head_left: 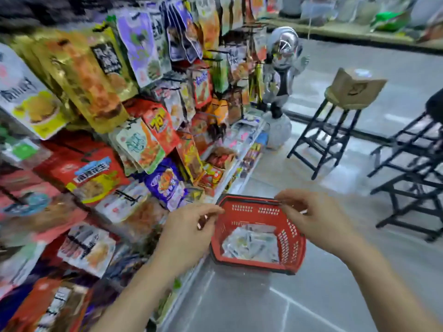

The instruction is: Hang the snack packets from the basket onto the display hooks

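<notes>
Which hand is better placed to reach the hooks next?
Left, probably: the left hand is beside the rack, while the right hand sits across the basket, on the aisle side.

A shop: hanging snack packets (134,142) crowd the display rack (242,161), with a red shopping basket (291,238) beside its base.
</notes>
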### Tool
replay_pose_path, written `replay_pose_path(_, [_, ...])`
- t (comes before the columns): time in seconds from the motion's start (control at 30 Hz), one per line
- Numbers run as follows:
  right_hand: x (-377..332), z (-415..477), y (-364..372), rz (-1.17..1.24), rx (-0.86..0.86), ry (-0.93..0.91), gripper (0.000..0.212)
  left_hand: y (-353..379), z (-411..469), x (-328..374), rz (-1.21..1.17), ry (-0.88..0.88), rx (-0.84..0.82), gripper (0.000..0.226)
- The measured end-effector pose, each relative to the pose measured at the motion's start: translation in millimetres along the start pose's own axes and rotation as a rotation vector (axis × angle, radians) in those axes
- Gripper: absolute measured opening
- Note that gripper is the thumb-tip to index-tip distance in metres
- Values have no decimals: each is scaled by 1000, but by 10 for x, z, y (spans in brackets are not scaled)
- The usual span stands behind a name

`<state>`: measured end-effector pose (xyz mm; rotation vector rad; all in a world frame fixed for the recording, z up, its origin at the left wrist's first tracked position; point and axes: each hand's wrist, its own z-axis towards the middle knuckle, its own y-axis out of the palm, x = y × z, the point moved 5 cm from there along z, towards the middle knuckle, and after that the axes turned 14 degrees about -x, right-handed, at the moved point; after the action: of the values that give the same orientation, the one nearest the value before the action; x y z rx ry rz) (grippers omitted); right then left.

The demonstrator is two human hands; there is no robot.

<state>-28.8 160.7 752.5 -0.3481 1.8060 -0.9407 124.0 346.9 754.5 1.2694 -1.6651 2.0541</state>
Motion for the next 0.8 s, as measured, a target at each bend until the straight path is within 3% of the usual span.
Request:
replay_pose_path(0.2, [1437, -226, 301, 265, 15, 283, 23, 1221, 434, -167, 22, -118, -242, 27])
replay_pose_path(0.43, [2668, -35, 983, 554, -83, 558, 36, 2321, 816, -800, 0, -298, -423, 35])
replay_pose_path(0.67, [3630, 883, 2090, 765, -137, 740, 35, 3363, 1583, -2186, 35, -459, -584, 46])
replay_pose_path(0.8, [4414, 1651, 2962, 743, -190, 747, 50, 4204, 2225, -3248, 106, -524, -642, 52])
